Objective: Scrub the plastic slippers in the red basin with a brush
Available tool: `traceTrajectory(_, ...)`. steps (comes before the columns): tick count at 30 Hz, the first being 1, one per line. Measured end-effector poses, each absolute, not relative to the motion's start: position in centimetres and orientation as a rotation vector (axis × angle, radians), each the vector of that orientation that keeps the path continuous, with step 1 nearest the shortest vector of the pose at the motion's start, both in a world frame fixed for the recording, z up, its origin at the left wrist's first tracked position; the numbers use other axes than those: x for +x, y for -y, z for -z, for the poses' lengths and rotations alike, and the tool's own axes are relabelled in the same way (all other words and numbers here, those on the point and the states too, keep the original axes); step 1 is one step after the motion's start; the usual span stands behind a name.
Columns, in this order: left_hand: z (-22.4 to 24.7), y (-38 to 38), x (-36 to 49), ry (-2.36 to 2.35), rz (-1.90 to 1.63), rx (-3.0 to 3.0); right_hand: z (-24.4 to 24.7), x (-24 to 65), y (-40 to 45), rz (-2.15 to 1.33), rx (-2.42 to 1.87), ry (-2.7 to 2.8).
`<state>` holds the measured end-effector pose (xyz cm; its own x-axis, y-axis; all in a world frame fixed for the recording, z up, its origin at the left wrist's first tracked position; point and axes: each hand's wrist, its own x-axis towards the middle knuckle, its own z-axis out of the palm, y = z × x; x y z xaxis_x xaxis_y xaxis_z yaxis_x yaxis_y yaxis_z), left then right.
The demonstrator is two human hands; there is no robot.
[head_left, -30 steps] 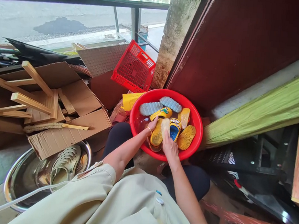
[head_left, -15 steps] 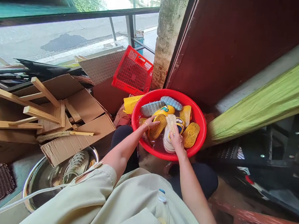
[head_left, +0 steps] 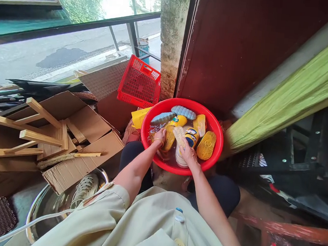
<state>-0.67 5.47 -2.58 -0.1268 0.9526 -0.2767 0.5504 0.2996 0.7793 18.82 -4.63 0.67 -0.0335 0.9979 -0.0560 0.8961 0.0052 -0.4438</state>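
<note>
A red plastic basin [head_left: 210, 125] of water rests in front of my knees, holding several yellow and blue-grey slippers. My left hand [head_left: 159, 137], with a gold bangle on its wrist, grips a ridged yellow slipper [head_left: 169, 137] at the basin's left side. My right hand [head_left: 188, 154] holds a pale bristle brush [head_left: 179, 134] against a white-soled slipper [head_left: 181, 161]. A ridged yellow sole [head_left: 206, 145] lies to the right. Two blue-grey slippers [head_left: 183, 112] lie along the far rim.
A steel basin [head_left: 46, 204] holding a pale clog sits at lower left, beyond flattened cardboard and wooden slats [head_left: 38, 136]. Behind the red basin stand a red plastic crate [head_left: 140, 82] and a mossy concrete post [head_left: 171, 44]. A dark red door [head_left: 229, 48] and green cloth [head_left: 291, 91] rise on the right.
My left hand has shifted toward the basin's left side with the yellow slipper. A white-soled slipper now shows under the brush. The head view has tilted and moved slightly.
</note>
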Motion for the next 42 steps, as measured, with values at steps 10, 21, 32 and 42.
traceTrajectory(10,3.3,-4.8,-0.3,-1.738,-0.449,2.078,-0.4,18.6,4.3,-0.7,-1.974,1.9)
traceTrajectory(21,2.9,-2.1,-3.3,-1.466,0.188,2.644,-0.6,19.0,4.2,-0.834,-1.9,1.901)
traceTrajectory(32,3.3,-2.9,-2.9,-1.24,0.329,2.751,-1.1,19.0,4.6,-0.816,-1.925,1.872)
traceTrajectory(42,2.3,-2.8,-1.1,-1.438,0.24,2.608,1.4,19.3,4.8,-0.728,-1.835,1.761)
